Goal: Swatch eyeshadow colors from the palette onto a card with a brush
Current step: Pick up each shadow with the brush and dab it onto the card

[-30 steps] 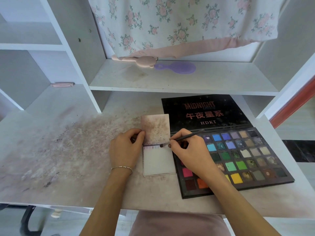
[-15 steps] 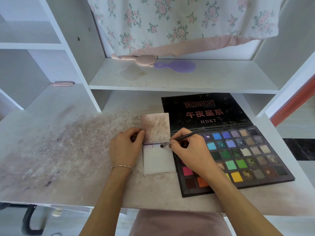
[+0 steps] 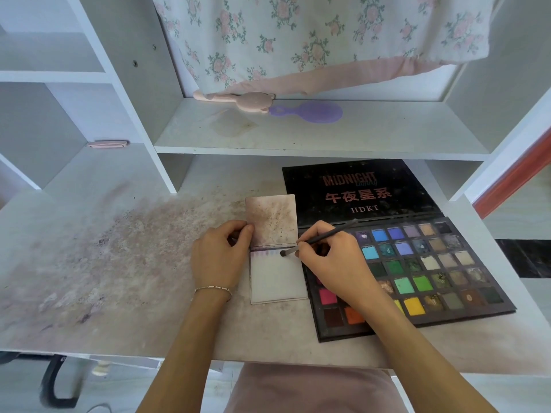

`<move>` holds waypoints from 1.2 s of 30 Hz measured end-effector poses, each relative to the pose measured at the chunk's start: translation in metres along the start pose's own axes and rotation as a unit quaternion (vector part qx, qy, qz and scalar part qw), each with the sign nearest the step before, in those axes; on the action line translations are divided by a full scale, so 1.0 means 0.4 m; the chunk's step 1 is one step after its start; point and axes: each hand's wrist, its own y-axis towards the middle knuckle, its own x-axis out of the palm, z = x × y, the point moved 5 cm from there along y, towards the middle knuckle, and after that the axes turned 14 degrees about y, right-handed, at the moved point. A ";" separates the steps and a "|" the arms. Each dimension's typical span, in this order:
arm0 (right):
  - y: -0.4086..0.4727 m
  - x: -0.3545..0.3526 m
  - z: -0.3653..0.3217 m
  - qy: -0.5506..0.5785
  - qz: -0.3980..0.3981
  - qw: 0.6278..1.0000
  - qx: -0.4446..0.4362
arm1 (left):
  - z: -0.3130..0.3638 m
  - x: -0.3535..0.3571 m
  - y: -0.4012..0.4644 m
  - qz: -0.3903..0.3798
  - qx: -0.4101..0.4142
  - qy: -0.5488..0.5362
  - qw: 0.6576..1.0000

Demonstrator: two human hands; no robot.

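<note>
A person's right hand (image 3: 334, 260) pinches a dark brush (image 3: 320, 238) near its head, the tip resting on the top edge of the white card (image 3: 278, 278), just left of the open eyeshadow palette (image 3: 432, 263) (lid folded back, lettered "MIDNIGHT"). The left hand (image 3: 219, 256), fingers curled, pinches the card's stained upper flap (image 3: 272, 219) at its left edge. Card and palette lie side by side, touching, on the powder-smudged desk (image 3: 104, 263).

open palette (image 3: 417, 263), brush (image 3: 316, 239) tip on card (image 3: 277, 278)
</note>
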 end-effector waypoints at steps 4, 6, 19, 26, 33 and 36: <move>0.002 0.001 0.000 -0.007 0.003 1.000 -0.007 | 0.001 -0.001 -0.001 -0.001 0.000 0.000 1.000; 0.003 -0.002 0.000 0.008 0.013 1.000 -0.012 | 0.001 -0.001 0.000 0.000 0.001 0.001 1.000; -0.024 -0.104 -0.011 0.064 0.149 0.984 -0.070 | 0.002 -0.003 -0.002 -0.008 0.000 -0.005 1.000; -0.063 -0.263 0.016 0.018 0.252 0.966 -0.052 | -0.002 -0.002 -0.001 -0.002 0.002 0.000 1.000; -0.098 -0.362 0.045 -0.085 0.352 0.932 -0.020 | 0.002 -0.001 -0.001 0.000 0.004 0.004 1.000; -0.103 -0.377 0.053 -0.097 0.368 0.925 -0.003 | 0.002 0.000 -0.001 0.000 0.002 0.003 1.000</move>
